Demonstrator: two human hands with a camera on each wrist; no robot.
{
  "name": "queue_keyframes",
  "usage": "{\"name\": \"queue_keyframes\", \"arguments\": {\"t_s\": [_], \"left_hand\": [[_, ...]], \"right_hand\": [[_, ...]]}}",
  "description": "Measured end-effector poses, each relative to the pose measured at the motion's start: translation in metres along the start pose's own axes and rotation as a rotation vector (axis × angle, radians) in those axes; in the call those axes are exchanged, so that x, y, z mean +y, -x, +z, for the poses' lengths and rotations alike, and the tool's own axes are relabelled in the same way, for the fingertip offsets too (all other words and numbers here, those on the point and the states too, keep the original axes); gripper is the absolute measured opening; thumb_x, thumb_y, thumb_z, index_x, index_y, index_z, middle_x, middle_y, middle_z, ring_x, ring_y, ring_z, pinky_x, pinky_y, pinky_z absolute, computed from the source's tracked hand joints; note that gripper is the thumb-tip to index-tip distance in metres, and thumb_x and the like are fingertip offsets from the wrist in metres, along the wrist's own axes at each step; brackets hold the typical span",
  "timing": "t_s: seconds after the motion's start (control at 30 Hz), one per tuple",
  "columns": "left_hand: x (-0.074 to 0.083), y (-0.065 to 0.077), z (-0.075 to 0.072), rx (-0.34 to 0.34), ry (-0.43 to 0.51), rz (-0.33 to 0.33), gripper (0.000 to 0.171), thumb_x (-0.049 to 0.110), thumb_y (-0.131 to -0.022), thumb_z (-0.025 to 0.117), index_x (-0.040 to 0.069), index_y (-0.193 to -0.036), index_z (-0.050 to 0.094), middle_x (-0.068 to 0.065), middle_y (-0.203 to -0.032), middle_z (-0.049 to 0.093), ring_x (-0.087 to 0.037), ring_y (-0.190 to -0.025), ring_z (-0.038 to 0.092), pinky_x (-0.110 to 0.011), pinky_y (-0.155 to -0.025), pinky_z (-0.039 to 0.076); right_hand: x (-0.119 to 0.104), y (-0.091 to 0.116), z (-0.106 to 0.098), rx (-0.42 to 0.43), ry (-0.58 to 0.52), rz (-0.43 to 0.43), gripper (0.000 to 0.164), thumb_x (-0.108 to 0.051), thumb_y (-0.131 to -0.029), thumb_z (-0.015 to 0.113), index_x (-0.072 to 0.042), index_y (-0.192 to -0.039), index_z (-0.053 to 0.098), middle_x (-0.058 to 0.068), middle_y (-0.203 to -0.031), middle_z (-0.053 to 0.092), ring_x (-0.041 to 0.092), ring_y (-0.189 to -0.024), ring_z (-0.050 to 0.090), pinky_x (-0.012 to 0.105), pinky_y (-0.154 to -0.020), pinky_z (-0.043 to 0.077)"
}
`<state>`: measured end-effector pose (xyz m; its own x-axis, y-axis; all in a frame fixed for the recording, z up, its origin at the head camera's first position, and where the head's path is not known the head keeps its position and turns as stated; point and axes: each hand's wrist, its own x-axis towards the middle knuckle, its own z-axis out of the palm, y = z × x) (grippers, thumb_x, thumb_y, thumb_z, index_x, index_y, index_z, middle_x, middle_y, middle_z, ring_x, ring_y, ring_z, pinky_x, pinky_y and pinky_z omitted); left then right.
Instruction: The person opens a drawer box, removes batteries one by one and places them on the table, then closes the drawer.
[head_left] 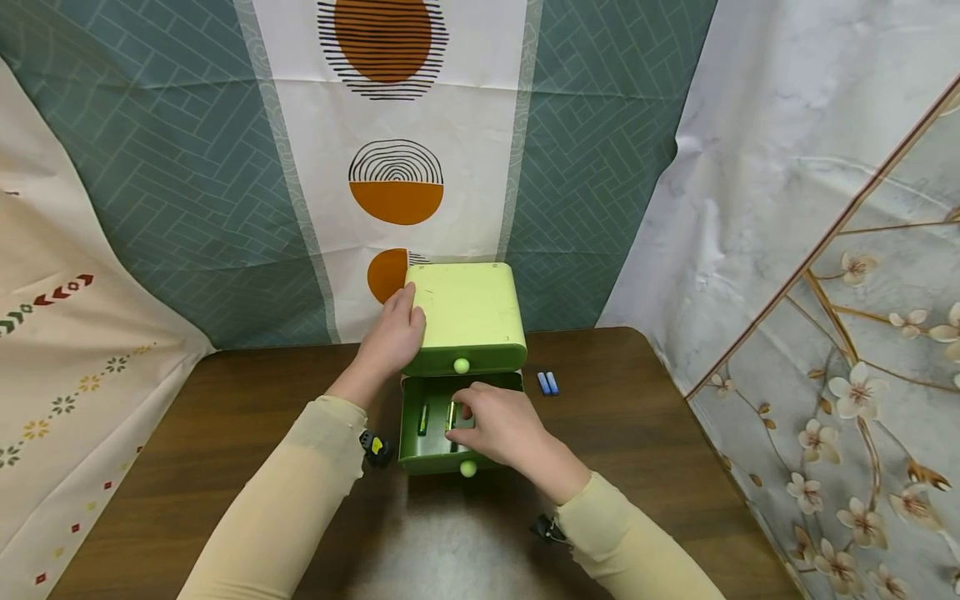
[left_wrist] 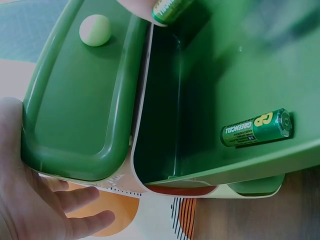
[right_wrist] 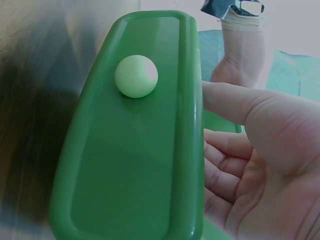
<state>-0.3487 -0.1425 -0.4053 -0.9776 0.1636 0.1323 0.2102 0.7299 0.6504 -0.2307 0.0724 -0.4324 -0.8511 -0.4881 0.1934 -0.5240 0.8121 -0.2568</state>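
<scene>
At lower drawer [head_left: 438, 465], two green batteries [head_left: 423, 419]

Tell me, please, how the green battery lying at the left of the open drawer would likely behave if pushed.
Pushed sideways, the green battery would probably roll, being cylindrical; the drawer's side wall might stop it. Its shiny wrapper may feel slippery, and its straight casing looks too stiff to bend.

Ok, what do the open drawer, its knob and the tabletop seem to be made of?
Open drawer: glossy plastic or painted metal, from its smooth rounded edges and bright highlights.
Knob: smooth plastic or painted wood; its even pale-green surface leaves that open.
Tabletop: satin wood or wood-look laminate, from the streaky brown grain and soft reflection.
</scene>
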Motion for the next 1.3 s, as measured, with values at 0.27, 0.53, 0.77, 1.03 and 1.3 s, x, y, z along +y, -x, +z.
{"name": "queue_keyframes", "arguments": {"t_s": [0.27, 0.53, 0.77, 1.03, 1.3], "left_hand": [[-0.001, -0.001, 0.001, 0.003, 0.0, 0.002, 0.069, 0.038, -0.117, 0.021, 0.01, -0.179, 0.01, -0.021, -0.182, 0.013, -0.041, -0.167, 0.018, -0.061, -0.132, 0.02], [-0.001, 0.0, 0.0, 0.002, 0.017, -0.004, 0.069, 0.039, -0.117, 0.022, 0.01, -0.179, 0.011, -0.02, -0.182, 0.013, -0.039, -0.168, 0.016, -0.06, -0.132, 0.02], [0.001, 0.001, 0.0, 0.005, 0.018, -0.005, 0.07, 0.04, -0.117, 0.022, 0.01, -0.179, 0.011, -0.02, -0.182, 0.013, -0.04, -0.167, 0.018, -0.061, -0.132, 0.021], [-0.001, 0.0, 0.0, 0.006, 0.017, -0.006, 0.069, 0.039, -0.117, 0.022, 0.011, -0.179, 0.011, -0.019, -0.183, 0.013, -0.04, -0.167, 0.018, -0.061, -0.132, 0.02], [0.0, 0.0, 0.0, 0.005, 0.016, -0.009, 0.07, 0.04, -0.117, 0.022, 0.012, -0.179, 0.011, -0.019, -0.183, 0.013, -0.04, -0.167, 0.018, -0.062, -0.131, 0.021]], "right_hand": [[0.005, 0.008, -0.004, 0.018, -0.015, 0.011, 0.042, -0.041, -0.093, 0.091, -0.016, -0.125, 0.08, -0.01, -0.097, 0.072, 0.007, -0.079, 0.066, 0.03, -0.066, 0.053], [0.012, 0.016, -0.007, 0.056, -0.019, 0.004, 0.041, -0.038, -0.093, 0.091, -0.015, -0.125, 0.079, -0.009, -0.099, 0.074, 0.008, -0.077, 0.067, 0.029, -0.064, 0.052], [0.019, 0.024, -0.01, 0.082, -0.036, 0.029, 0.043, -0.037, -0.092, 0.092, -0.015, -0.127, 0.079, -0.01, -0.1, 0.074, 0.006, -0.075, 0.067, 0.028, -0.062, 0.051], [0.028, 0.032, -0.017, 0.107, -0.04, 0.043, 0.039, -0.035, -0.092, 0.093, -0.017, -0.124, 0.079, -0.011, -0.1, 0.073, 0.004, -0.076, 0.067, 0.029, -0.063, 0.052], [0.038, 0.041, -0.026, 0.117, -0.065, 0.085, 0.037, -0.033, -0.092, 0.092, -0.017, -0.122, 0.079, -0.01, -0.1, 0.074, 0.003, -0.075, 0.065, 0.029, -0.066, 0.053]]}}
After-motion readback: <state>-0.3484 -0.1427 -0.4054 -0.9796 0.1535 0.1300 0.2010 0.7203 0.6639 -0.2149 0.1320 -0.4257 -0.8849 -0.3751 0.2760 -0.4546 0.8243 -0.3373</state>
